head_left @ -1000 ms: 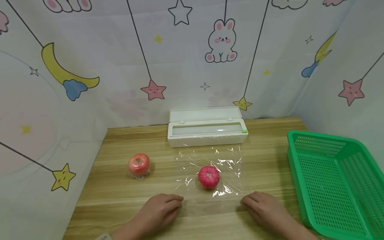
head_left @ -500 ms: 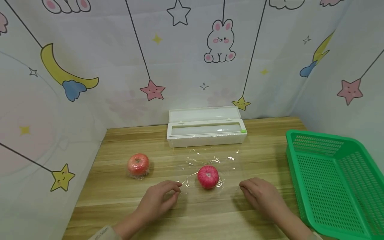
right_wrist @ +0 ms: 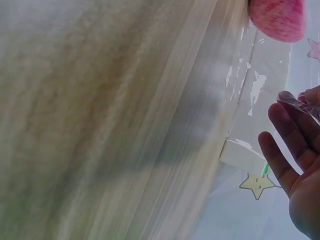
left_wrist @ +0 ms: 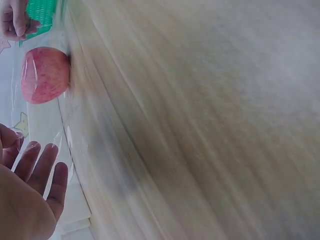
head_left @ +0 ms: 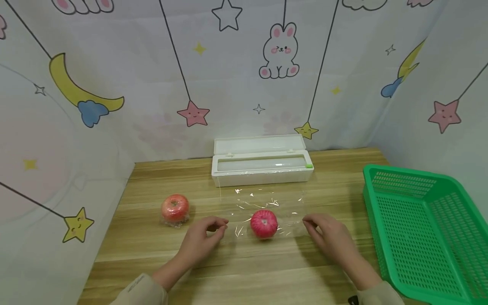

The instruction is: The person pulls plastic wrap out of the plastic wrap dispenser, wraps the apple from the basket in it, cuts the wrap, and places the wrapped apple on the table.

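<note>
A clear sheet of plastic wrap (head_left: 248, 203) runs from the white wrap dispenser (head_left: 263, 178) toward me, with a pinkish-red apple (head_left: 264, 223) sitting on it. My left hand (head_left: 203, 239) pinches the sheet's near left corner between thumb and index finger, left of the apple; its other fingers are spread in the left wrist view. On the other side my right hand (head_left: 329, 235) pinches the near right corner, where the film bunches at the fingertips (right_wrist: 286, 97) in the right wrist view. Both hands are raised over the wooden table.
Another apple (head_left: 175, 208), wrapped in film, rests on the table (head_left: 145, 250) at the left. A green plastic basket (head_left: 381, 237) stands at the right. The dispenser's lid (head_left: 259, 145) is up against the patterned curtain (head_left: 228, 63) behind.
Both hands have lifted from near the table and moved forward, bringing the near edge of the plastic wrap up toward the apple. The apples, dispenser and basket have stayed in place.
</note>
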Demonstrator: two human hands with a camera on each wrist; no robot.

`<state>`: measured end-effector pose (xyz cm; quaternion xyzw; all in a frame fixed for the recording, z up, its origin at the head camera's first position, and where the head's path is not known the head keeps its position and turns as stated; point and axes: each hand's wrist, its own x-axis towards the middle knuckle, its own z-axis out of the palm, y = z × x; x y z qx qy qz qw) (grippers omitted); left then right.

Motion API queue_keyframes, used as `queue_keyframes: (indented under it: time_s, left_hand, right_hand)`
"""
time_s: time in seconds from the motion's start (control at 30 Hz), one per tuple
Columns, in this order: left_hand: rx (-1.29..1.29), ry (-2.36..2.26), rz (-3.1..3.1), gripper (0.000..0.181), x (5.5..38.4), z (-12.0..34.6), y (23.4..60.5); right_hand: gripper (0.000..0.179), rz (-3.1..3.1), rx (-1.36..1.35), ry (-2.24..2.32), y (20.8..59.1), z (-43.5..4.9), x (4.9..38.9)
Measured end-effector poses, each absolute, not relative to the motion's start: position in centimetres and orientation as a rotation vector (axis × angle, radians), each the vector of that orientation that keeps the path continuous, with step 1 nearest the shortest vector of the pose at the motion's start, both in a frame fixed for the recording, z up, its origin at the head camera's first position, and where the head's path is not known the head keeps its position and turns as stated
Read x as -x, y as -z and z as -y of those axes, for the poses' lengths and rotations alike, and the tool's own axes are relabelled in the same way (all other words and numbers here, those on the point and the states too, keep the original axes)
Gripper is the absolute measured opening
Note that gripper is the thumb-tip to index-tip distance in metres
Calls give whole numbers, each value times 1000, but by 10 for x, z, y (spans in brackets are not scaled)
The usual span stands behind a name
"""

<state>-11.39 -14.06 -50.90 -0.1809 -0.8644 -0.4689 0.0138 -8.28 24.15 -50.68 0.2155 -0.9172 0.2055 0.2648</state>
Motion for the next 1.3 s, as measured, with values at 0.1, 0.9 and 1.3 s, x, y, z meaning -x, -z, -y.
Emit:
queue_keyframes:
  time_s: [0.1, 0.9, 1.3]
  left_hand:
    - [507, 1503, 2726, 8, 119, 140, 509]
    - [370, 1529, 2781, 4, 141, 136, 525]
    - [587, 1218, 2761, 17, 143, 121, 510]
  right_hand:
    - [10, 2563, -533, -586, 507, -239, 89]
    - [8, 2888, -418, -892, 509, -239, 122]
    - [5, 2954, -380, -969, 504, -237, 125]
